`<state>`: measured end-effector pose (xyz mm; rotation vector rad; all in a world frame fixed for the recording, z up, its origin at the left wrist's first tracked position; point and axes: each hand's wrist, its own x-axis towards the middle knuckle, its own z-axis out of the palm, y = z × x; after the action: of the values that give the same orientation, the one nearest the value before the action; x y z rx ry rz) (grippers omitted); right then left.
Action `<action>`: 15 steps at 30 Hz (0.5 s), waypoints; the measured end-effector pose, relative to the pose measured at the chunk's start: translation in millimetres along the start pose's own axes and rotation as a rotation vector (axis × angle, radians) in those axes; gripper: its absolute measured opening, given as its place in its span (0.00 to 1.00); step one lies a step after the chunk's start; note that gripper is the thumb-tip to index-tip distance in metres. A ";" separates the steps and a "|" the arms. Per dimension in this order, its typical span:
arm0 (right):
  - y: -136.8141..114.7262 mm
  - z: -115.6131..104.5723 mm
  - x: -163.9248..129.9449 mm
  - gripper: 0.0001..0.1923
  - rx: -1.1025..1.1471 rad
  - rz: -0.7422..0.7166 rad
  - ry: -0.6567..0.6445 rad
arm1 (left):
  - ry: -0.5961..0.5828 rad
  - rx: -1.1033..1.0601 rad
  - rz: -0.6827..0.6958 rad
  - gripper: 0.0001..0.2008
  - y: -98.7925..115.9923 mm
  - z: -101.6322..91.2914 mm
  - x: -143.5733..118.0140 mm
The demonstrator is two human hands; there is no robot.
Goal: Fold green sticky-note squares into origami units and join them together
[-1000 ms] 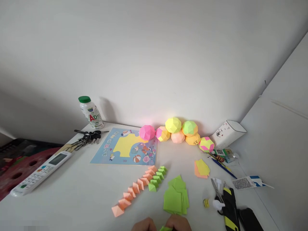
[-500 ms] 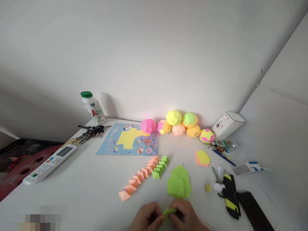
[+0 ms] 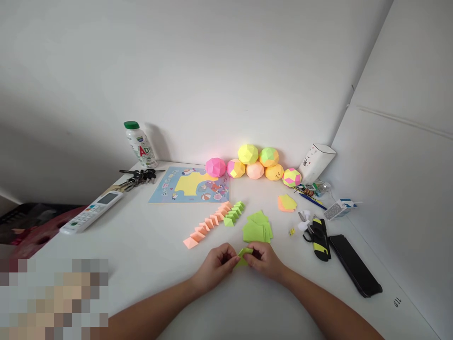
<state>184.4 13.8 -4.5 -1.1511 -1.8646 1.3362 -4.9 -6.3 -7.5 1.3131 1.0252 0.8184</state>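
Note:
Between my two hands is a small piece of green paper [image 3: 242, 260], partly folded, near the front of the white table. My left hand [image 3: 216, 265] pinches its left side between thumb and fingers. On its right side, my right hand [image 3: 264, 260] pinches it the same way. Just beyond my hands lies a loose stack of green paper sheets [image 3: 254, 231]. A row of folded green paper units [image 3: 234, 213] stands beside a longer row of folded orange paper units [image 3: 207, 225]. Parts of the held paper are hidden by my fingers.
Several paper balls [image 3: 255, 170] sit against the wall, beside a blue picture board [image 3: 163, 194]. A remote control [image 3: 92, 212], keys [image 3: 139, 177] and a bottle [image 3: 141, 147] are at left. Scissors [image 3: 308, 233], a utility knife [image 3: 320, 243] and a black phone [image 3: 355, 265] lie at right.
The camera view has tilted down, so my forearms now show and everything sits higher in the picture. Both hands still pinch the green paper, which shows more of its surface.

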 end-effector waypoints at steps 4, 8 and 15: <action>0.0 -0.7 0.1 0.13 0.005 0.012 0.008 | -0.012 0.004 0.003 0.18 -2.3 -1.0 2.6; -1.4 -1.8 -0.7 0.14 0.029 0.022 0.000 | -0.014 0.013 0.018 0.17 -3.0 -1.8 2.6; 3.4 -4.9 0.2 0.15 0.178 0.057 -0.022 | -0.007 -0.007 0.005 0.17 2.4 -1.9 -0.9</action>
<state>189.4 16.6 -5.9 -1.1081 -1.6998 1.5187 -6.8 -6.2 -5.0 1.3127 1.0129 0.8202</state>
